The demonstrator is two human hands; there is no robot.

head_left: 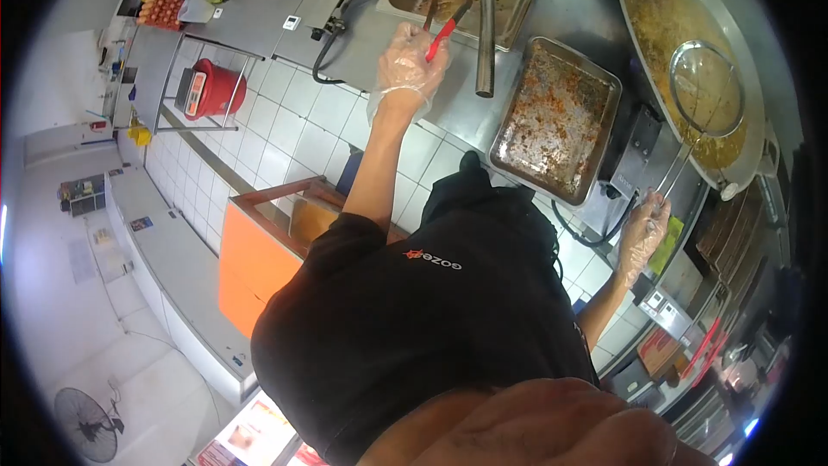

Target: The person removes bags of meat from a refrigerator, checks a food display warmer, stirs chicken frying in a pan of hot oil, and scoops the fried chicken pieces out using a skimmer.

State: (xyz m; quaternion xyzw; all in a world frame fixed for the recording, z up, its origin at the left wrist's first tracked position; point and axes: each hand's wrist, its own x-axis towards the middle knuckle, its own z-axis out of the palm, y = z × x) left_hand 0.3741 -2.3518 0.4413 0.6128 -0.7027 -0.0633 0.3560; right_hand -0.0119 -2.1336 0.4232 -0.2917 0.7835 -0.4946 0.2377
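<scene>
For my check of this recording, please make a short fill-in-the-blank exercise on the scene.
1. The left hand holds a utensil whose grip is colored ____.
2. The right hand holds the wire strainer by its ____.
3. Both hands are covered by clear plastic ____.
4. At the upper left are stacked brown ____ beside a pale container.

Missing words: red; handle; gloves; eggs.

White tiled floor (306,99); orange-sided cabinet (250,263); round fan (86,423) near pale wall (52,328).

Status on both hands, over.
Left hand: holding red-handled tongs. Right hand: holding long-handled strainer, over pan. Possibly in the way: second strainer, close beside tongs.
</scene>
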